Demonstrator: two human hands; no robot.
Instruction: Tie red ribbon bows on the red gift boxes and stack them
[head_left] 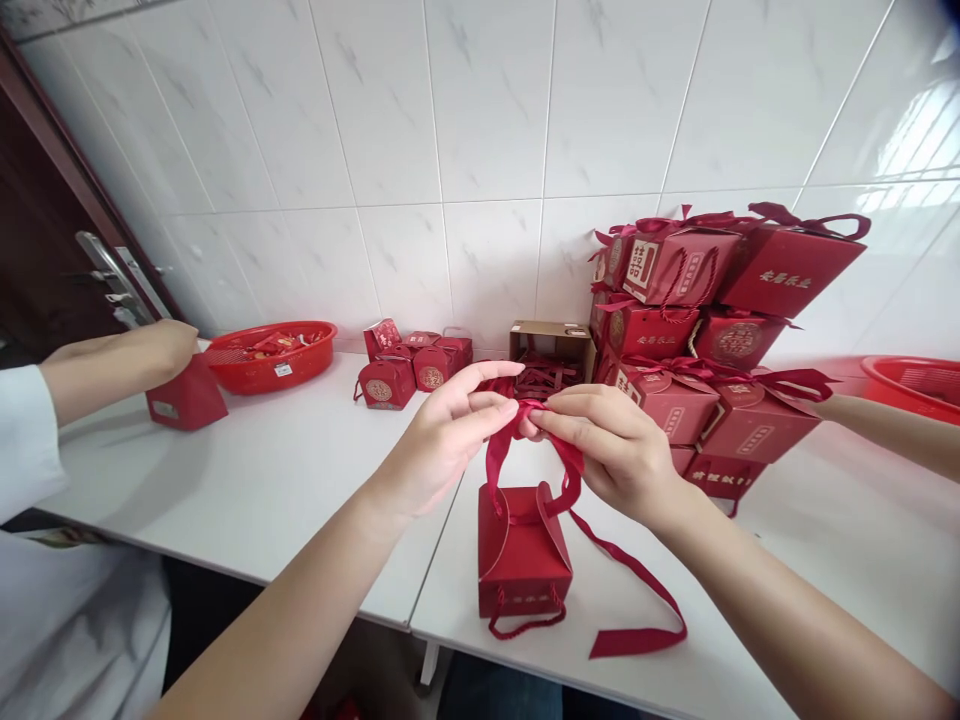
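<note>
A red gift box [525,550] with a rope handle sits near the table's front edge, its curved top flaps closed. A dark red ribbon [637,570] passes through the top of the box, and one long tail lies on the table to the right. Above the box, my left hand [457,430] pinches the ribbon between thumb and fingers, with the index finger raised. My right hand [615,440] grips the ribbon close beside it, where the strands cross. The fingertips of both hands nearly meet at this crossing.
Stacked red boxes [667,330] with bows stand at the right. Behind my hands are a cardboard box [555,330] of ribbons and small red boxes [386,385]. A red basket [300,372] is at left, near a person's arm [120,362]. Another arm [892,430] reaches in from the right.
</note>
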